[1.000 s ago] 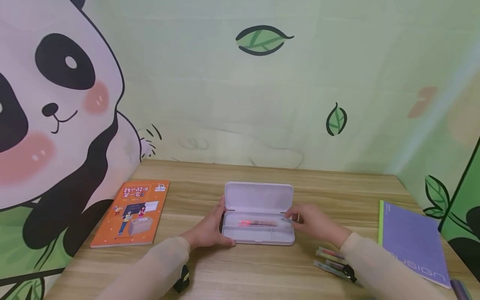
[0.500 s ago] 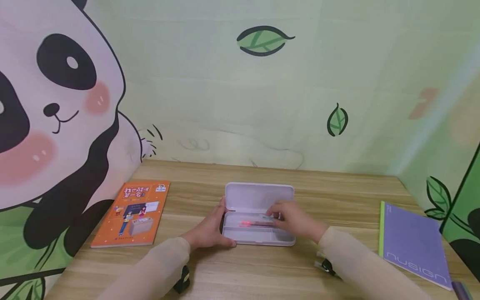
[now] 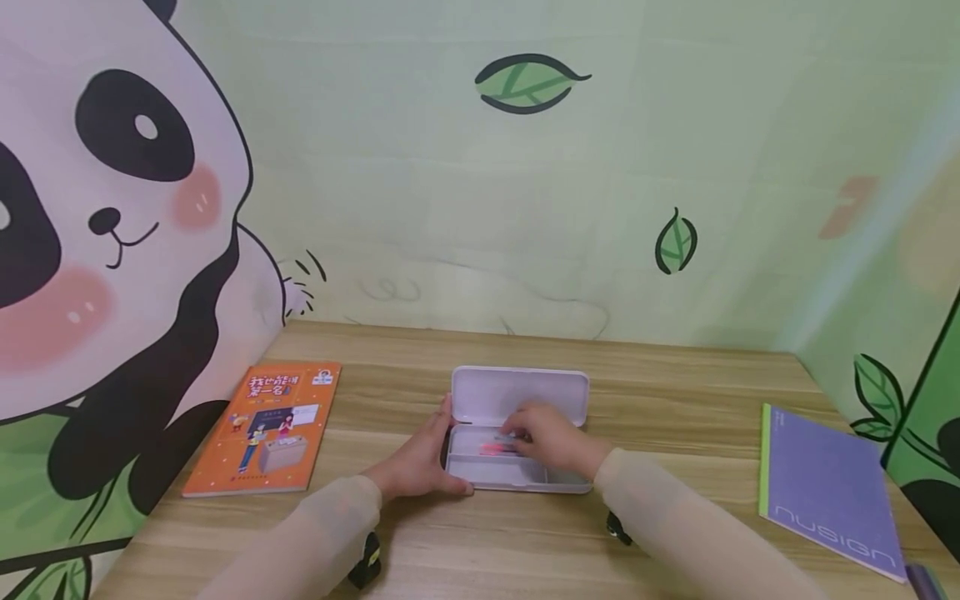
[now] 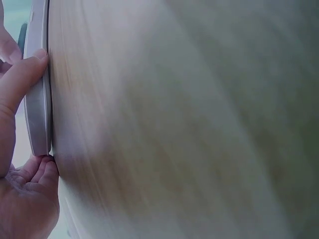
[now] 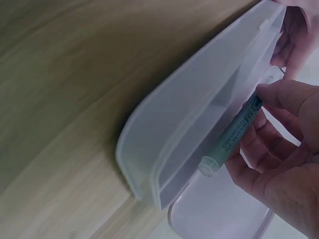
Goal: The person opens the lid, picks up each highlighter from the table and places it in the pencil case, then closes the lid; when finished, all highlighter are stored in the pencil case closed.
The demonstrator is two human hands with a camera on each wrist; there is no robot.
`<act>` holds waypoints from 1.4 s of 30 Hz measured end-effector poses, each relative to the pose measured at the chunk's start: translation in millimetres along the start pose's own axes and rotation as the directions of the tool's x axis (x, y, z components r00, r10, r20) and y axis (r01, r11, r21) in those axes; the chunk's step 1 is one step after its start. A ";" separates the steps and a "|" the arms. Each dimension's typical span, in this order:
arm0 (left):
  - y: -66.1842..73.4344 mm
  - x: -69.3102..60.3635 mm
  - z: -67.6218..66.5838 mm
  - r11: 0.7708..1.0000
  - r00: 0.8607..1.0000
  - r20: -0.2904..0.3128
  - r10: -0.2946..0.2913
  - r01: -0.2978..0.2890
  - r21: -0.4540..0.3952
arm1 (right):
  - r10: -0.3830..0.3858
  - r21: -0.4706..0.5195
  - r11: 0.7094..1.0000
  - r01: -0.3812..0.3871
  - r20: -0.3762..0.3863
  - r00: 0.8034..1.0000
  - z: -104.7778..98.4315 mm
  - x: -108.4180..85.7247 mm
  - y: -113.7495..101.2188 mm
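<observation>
A white pencil case [image 3: 521, 392] stands with its lid up on the table, its tray divided into compartments. My left hand [image 3: 416, 462] holds its left end, the thumb at the front wall and the fingers around the side, as the left wrist view shows. Above the back compartment my right hand [image 3: 551, 437] pinches a green marker [image 5: 234, 132] between thumb and fingers. In the right wrist view the marker slants over the tray's edge. A pen with a reddish end [image 3: 491, 448] lies in the back compartment, partly covered by my right hand.
An orange book [image 3: 262, 429] lies at the left of the wooden table [image 3: 450, 550]. To the right is a purple notebook [image 3: 828, 492], with a dark, rounded object [image 3: 924, 582] at its near corner. A wall with a printed panda [image 3: 127, 208] rises behind.
My right hand has moved left along the back compartment with the marker, and its sleeve now hides the pens lying on the table. My left hand stays at the pencil case.
</observation>
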State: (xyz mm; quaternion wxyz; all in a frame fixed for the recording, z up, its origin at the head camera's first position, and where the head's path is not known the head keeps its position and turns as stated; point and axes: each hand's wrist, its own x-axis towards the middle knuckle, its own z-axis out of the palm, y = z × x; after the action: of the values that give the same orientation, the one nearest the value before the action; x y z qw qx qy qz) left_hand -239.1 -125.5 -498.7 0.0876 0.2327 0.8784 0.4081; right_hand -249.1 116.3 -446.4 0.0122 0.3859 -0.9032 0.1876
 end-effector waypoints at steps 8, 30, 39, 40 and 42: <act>-0.7 1.5 0.9 1.000 1.000 -0.004 0.024 -0.024 0.000 | 0.056 0.006 0.998 -0.056 0.026 0.998 6.8 6.1 -2.9; 1.5 -1.0 2.0 1.000 1.000 -0.006 -0.001 0.001 0.001 | 0.036 0.158 0.987 -0.019 -0.109 0.993 -24.3 -47.1 8.6; 2.7 -0.9 1.0 1.000 1.000 -0.010 0.001 -0.001 0.006 | 0.073 0.219 0.975 -0.037 -0.159 0.985 -37.5 -82.3 18.8; 3.2 -0.9 0.5 1.000 1.000 -0.008 -0.004 0.005 0.009 | 0.087 0.225 0.973 -0.050 -0.157 0.984 -39.2 -87.3 19.9; 3.6 -0.7 0.0 1.000 1.000 -0.006 -0.010 0.010 0.018 | 0.115 0.222 0.972 -0.079 -0.156 0.981 -42.6 -98.2 22.0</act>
State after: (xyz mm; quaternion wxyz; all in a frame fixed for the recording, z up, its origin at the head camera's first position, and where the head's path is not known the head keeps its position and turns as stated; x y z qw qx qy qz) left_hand -237.3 -123.8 -495.9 0.0851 0.2280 0.8834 0.4004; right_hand -200.8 213.1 -430.4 0.0375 0.3231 -0.8912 0.3162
